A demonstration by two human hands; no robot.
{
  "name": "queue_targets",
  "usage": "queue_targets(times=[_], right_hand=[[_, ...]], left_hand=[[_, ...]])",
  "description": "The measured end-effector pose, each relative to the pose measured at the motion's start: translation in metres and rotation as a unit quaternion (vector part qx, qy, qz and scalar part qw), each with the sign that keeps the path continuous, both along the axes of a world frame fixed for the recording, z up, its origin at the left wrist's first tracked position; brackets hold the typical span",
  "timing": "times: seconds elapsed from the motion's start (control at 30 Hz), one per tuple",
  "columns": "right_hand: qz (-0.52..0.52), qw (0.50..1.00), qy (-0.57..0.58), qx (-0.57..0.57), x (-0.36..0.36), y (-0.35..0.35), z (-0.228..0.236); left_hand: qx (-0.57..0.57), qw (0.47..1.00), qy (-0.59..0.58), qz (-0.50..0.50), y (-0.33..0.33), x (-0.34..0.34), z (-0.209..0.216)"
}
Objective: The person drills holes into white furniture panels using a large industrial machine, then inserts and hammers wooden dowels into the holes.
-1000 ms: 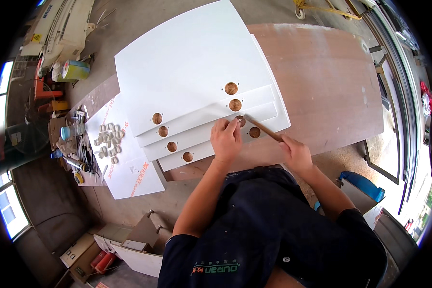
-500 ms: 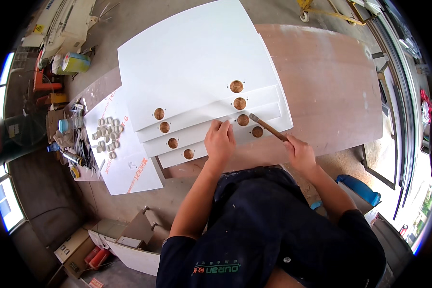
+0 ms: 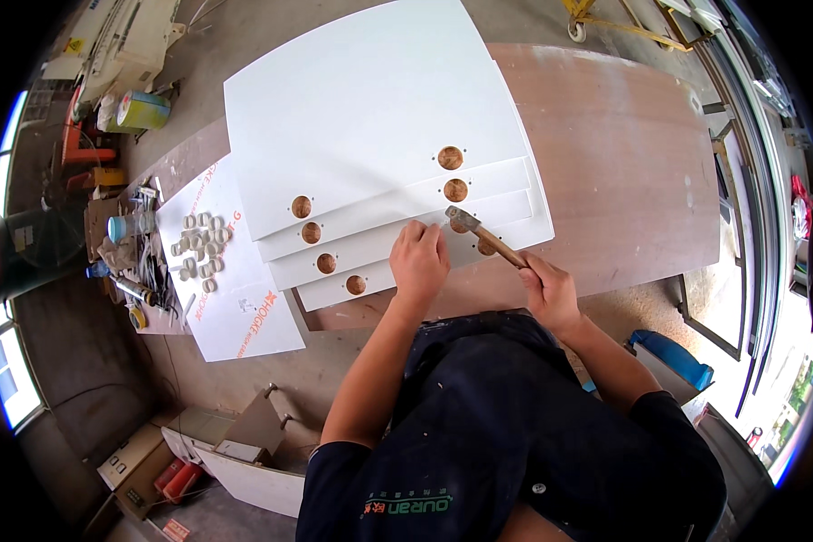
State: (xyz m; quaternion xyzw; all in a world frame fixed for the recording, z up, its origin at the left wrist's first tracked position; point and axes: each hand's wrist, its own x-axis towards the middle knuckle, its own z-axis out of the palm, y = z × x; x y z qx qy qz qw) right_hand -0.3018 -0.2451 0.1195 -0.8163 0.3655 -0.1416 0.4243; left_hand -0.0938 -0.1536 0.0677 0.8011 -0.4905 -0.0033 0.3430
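My right hand (image 3: pixel 551 291) is wrapped round the wooden handle of a hammer (image 3: pixel 499 249). The hammer's metal head is over a round hole in a white panel (image 3: pixel 361 117), just right of my left fingertips. My left hand (image 3: pixel 419 264) rests on the near edges of the stacked white panels with its fingers curled and pressed together. Whatever may be pinched there is hidden. Several panels lie stepped over each other, each showing round holes that look brown inside, with small dark dots beside them.
Many short pale round fittings (image 3: pixel 210 242) stand on a white sheet (image 3: pixel 248 330) with orange print at the left. Beyond it are a clear jar with a blue lid (image 3: pixel 117 228) and assorted tools. The brown tabletop (image 3: pixel 614 163) extends rightward; a green can (image 3: pixel 143 110) stands behind, left.
My right hand has moved left, bringing the hammer head closer to my left fingers and over a hole. My left hand stays curled at nearly the same spot on the panels.
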Motion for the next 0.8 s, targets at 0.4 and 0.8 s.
queue_targets(times=[0.4, 0.8], right_hand=[[0.031, 0.993, 0.103, -0.042, -0.005, -0.003, -0.015], [-0.022, 0.994, 0.098, -0.044, 0.007, 0.022, -0.001]], left_hand=[[0.005, 1.000, -0.009, 0.002, 0.002, 0.000, 0.002], [0.087, 0.992, 0.086, 0.022, 0.054, 0.016, 0.013]])
